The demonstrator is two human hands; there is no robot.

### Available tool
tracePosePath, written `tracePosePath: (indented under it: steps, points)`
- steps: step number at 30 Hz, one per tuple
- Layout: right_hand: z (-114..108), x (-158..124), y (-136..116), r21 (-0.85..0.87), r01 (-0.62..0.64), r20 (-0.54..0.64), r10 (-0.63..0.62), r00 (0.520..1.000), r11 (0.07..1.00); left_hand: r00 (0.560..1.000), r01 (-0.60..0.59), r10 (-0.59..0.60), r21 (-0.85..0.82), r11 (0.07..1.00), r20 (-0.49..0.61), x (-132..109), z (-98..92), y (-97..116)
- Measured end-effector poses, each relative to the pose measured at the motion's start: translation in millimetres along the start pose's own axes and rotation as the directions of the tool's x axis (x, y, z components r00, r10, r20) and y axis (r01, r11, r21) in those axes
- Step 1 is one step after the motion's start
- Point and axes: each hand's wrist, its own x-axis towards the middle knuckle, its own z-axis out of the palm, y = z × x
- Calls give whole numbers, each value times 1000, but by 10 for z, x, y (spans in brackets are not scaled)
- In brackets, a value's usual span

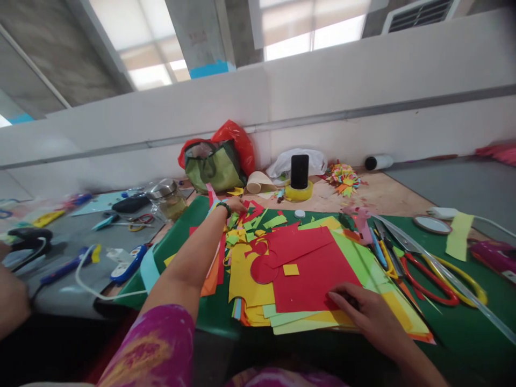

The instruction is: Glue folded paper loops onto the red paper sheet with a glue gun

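Note:
My left hand [237,205], with a dark bracelet at the wrist, reaches to the far side of the green mat [169,252]. It is at the red paper scraps [253,210]; its fingers are too small and partly hidden to read. My right hand [360,307] has curled fingers, with the thumb and fingertips at the lower right edge of a red paper sheet [308,269]. On that sheet lie a small yellow paper square [291,270] and a red paper circle [264,268]. Yellow paper [245,274] and green sheets [357,258] stick out around it.
Large scissors with red handles [431,279] and a clear ruler [463,293] lie at right. A phone [299,172] stands in a yellow tape roll [299,192] at the back, near a green bag [217,167] and glass jar [165,196]. Another person's hand [12,295] is at far left.

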Motion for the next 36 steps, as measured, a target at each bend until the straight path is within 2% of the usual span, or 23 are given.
tracePosePath:
  steps: [4, 7, 11, 13, 16, 20, 21, 23, 25, 29, 31, 34, 36]
  points:
    - [10, -3, 10, 0, -2, 5, 2, 1000, 1000, 994, 54, -69, -159, 986, -89, -4, -122, 8]
    - [6, 2, 6, 6, -8, 17, 8, 1000, 1000, 985, 16, -67, -301, 953, -159, -72, -215, 39]
    - [-74, 12, -63, 75, -31, 75, 25, 997, 997, 982, -106, 24, -451, 886, -185, -313, -291, 202]
    - [-147, 11, -134, 105, -20, 51, 14, 999, 994, 981, -170, 99, -502, 848, -166, -485, -258, 344]
    - [-266, 12, -277, 123, 52, -95, -40, 995, 991, 952, -275, 297, -614, 740, -69, -782, -73, 582]
    - [-388, 111, -492, 129, 169, -296, -125, 947, 977, 846, -366, 528, -636, 680, 79, -1183, 323, 824]
    - [-403, 167, -538, 134, 190, -352, -133, 926, 973, 816, -363, 563, -641, 676, 131, -1262, 426, 859]
    - [-407, 319, -609, 168, 227, -423, -138, 896, 959, 791, -336, 576, -638, 692, 208, -1370, 622, 901]
    - [-374, 511, -641, 224, 248, -385, -148, 911, 942, 797, -321, 562, -633, 704, 221, -1397, 796, 904]
    - [-278, 905, -618, 271, 240, -235, -178, 956, 932, 855, -306, 509, -696, 650, 99, -1249, 1043, 817]
    - [-259, 1054, -602, 274, 232, -204, -179, 962, 933, 866, -322, 497, -715, 621, 42, -1129, 1111, 749]
    - [-248, 1191, -607, 274, 139, -178, -91, 980, 952, 856, -457, 504, -626, 632, -116, -974, 1171, 652]
    - [-216, 1237, -614, 341, 34, -88, -4, 996, 939, 805, -593, 518, -420, 687, -289, -915, 1196, 602]
